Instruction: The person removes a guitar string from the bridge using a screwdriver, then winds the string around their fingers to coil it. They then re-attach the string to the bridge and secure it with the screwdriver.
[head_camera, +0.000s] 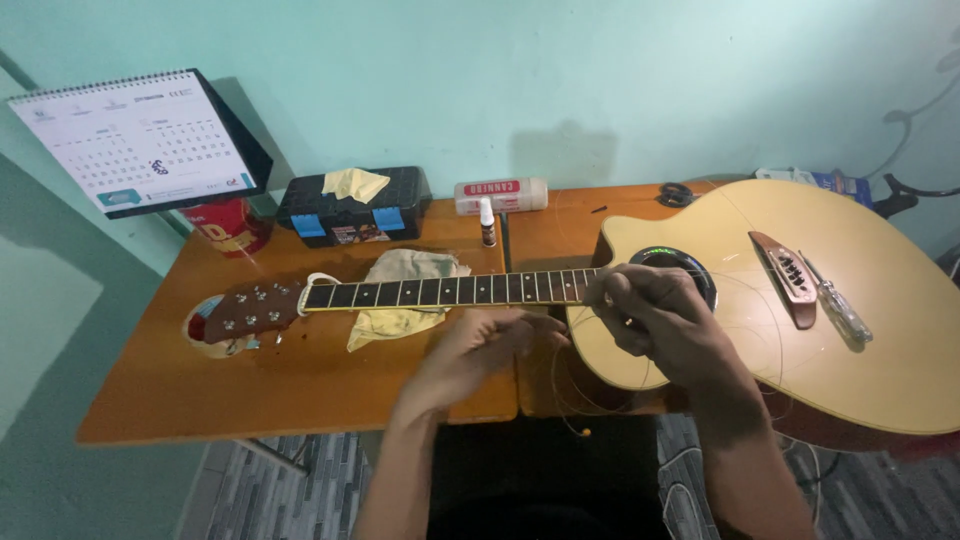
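An acoustic guitar (860, 340) lies flat across an orange wooden table (200, 390), its headstock (245, 310) to the left and its body to the right. My right hand (665, 320) rests on the body beside the sound hole (675, 265), fingers pinched on a thin guitar string (560, 385). My left hand (480, 350) hovers just below the neck (450, 291), fingers curled around the same loose string. The string loops down past the table's front edge.
A yellow cloth (405, 290) lies under the neck. A screwdriver (835, 305) rests on the guitar body near the bridge (785, 275). At the back stand a black toolbox (355, 205), a small bottle (487, 222), a white tube (500, 194), a red tin (225, 225) and a desk calendar (135, 140).
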